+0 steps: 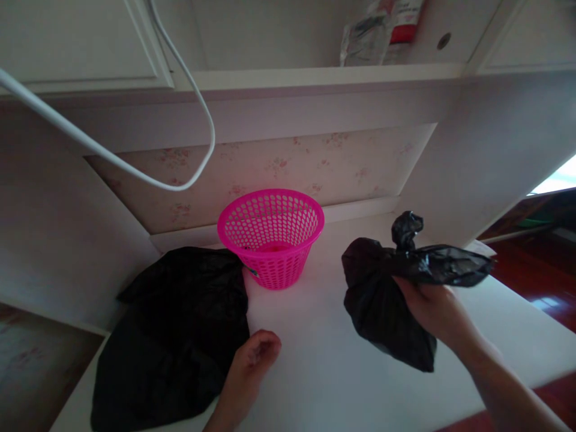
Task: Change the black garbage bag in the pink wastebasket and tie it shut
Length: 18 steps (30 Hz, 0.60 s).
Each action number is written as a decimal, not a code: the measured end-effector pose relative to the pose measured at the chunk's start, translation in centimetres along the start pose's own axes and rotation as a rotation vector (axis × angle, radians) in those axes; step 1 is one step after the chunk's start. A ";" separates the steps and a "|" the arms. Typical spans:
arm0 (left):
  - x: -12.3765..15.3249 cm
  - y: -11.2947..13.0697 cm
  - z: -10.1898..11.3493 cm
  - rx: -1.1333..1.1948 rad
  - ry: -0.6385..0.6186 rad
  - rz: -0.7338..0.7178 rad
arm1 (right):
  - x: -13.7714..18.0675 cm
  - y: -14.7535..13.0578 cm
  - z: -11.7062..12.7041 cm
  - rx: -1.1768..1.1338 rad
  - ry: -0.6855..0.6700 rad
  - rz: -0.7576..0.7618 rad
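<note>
The person's left hand (252,366) hung with loosely curled, released fingers beside a spread-out black plastic bag (166,342) on the white desktop (310,372). The right hand (434,309) grasped a knotted black plastic bag (382,300) over the desktop's right side. Beyond, a pink perforated basket (281,267) stood upright before floral wallpaper (279,165).

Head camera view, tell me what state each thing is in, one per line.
Pink perforated plastic basket: upright, open at the top.
Large black plastic bag: lying slack and creased.
Small black plastic bag: bunched, held.
Right hand: gripping the small bag, fingers mostly hidden.
Left hand: fingers curled, nothing visible in them.
White cable: hanging in a loop.
</note>
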<state>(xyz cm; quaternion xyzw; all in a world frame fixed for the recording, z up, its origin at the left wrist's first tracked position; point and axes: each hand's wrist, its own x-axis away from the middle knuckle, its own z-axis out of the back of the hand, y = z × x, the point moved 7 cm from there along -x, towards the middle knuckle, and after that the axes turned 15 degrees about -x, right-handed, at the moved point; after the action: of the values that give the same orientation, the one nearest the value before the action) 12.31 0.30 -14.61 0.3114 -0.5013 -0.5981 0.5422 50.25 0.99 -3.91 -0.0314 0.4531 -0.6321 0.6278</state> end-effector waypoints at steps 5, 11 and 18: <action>0.5 -1.8 -0.4 0.027 0.027 0.083 | -4.4 5.8 1.5 0.177 -0.006 -0.026; 1.0 -1.7 -0.9 0.051 0.078 0.128 | -8.6 11.3 0.2 0.199 -0.057 -0.069; 1.4 -2.6 -1.0 0.027 0.130 0.115 | -9.8 15.6 -3.3 0.222 -0.087 -0.168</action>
<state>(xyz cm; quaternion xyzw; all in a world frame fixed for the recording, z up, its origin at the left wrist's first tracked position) 12.09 -1.54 -17.10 0.3275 -0.4903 -0.5376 0.6027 62.23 13.91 -10.14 -0.0270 0.3484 -0.7267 0.5915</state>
